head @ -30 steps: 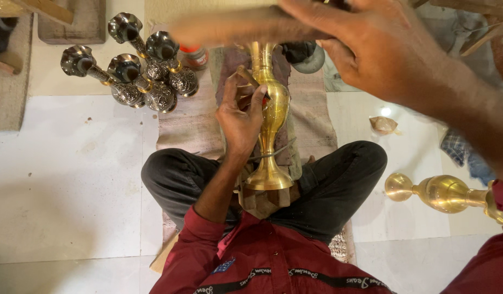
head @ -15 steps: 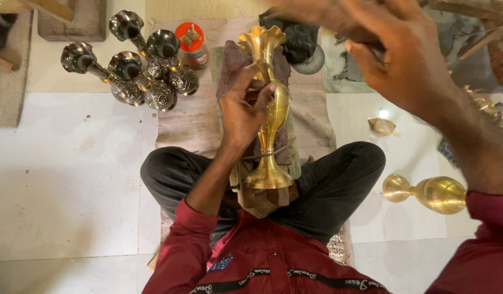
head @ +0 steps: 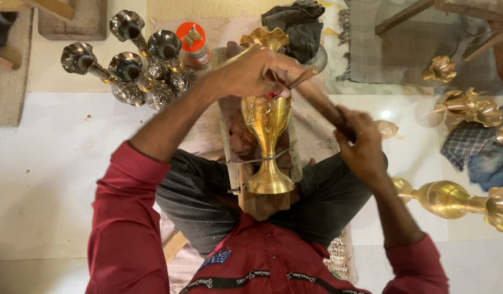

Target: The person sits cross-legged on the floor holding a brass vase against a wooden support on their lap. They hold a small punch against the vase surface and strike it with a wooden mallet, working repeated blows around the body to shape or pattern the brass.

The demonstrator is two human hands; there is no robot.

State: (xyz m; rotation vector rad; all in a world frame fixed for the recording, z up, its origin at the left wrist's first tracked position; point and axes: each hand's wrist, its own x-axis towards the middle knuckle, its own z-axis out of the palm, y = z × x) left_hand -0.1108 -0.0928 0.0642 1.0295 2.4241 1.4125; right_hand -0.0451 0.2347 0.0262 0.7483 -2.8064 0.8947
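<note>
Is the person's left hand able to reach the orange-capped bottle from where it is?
Probably yes. The left hand sits on the brass vase, and the orange-capped bottle stands just beyond it with nothing between them, though the hand is busy holding a small tool.

A vase is stood on a block between the knees. Dark vases are grouped at the floor's far left; a jar is just beside them; another vase is laid right.
</note>
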